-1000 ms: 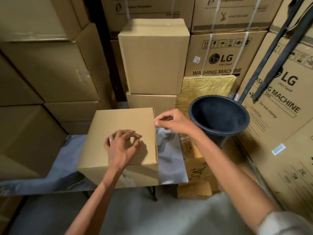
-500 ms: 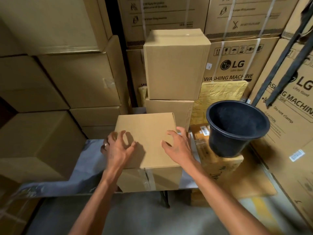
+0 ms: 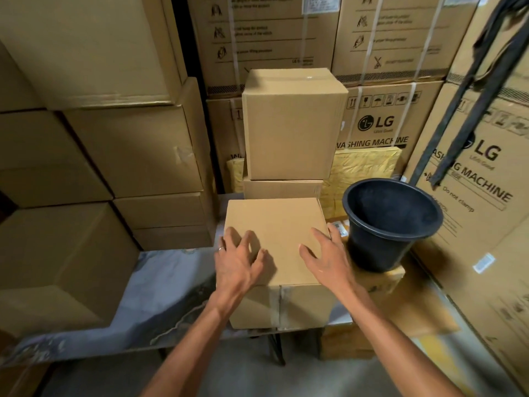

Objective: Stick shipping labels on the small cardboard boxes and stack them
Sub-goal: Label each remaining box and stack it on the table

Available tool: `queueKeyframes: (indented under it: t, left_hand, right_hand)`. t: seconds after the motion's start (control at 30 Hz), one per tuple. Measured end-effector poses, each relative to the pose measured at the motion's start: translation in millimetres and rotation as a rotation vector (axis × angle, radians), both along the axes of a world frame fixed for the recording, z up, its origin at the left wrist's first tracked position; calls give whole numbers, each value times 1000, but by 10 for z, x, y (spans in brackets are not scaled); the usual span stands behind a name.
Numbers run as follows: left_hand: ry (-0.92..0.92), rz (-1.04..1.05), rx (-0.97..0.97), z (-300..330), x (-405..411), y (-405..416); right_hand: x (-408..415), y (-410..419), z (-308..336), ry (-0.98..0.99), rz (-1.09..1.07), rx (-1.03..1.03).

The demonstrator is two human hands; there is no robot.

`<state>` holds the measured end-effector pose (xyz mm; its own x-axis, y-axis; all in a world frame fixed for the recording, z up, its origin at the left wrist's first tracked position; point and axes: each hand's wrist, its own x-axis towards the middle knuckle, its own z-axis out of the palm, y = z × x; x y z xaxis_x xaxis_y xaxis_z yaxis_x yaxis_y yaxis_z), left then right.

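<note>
A plain small cardboard box [image 3: 280, 224] sits on the grey marbled table [image 3: 160, 293], a strip of clear tape down its near face. My left hand [image 3: 239, 260] rests on the box's top near the left edge with fingers spread. My right hand [image 3: 325, 257] rests on the top near the right edge, fingers spread and reaching over the side. Behind stands a stack of two more plain boxes, the upper box [image 3: 290, 127] on a lower box [image 3: 282, 189]. No label shows on the box's top.
A black plastic bucket [image 3: 392, 222] stands on a carton right of the box. Large washing machine cartons [image 3: 472, 181] wall the right and back. Brown cartons [image 3: 100, 144] are stacked at left. A yellow wrapped parcel [image 3: 363, 167] leans behind the bucket. Dark straps [image 3: 469, 110] hang at upper right.
My right hand came from above the box's right corner down onto its top. My left hand shifted toward the left edge. The box now lies nearer the stack.
</note>
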<state>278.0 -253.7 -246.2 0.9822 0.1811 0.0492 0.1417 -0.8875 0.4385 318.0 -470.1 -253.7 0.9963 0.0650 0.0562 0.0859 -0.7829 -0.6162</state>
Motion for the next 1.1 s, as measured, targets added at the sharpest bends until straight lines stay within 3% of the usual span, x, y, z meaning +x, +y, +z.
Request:
queueKeyframes:
  t: [0.13,0.23,0.93,1.1]
  left_hand:
    - [-60,-181,146,-60,106,-145]
    - [-74,-230,167,-81,228,-187]
    - [-134,-178,200,-130,1075,-413]
    - [-185,-106,29,-86,1115,-380]
  right_hand:
    - [99,-93,-55,-272,28,-112]
    - [117,-130,-64,-368,155,-164]
    - [1030,-331,46,-316,266,-108]
    - [1169,-398,147,-248,260,135]
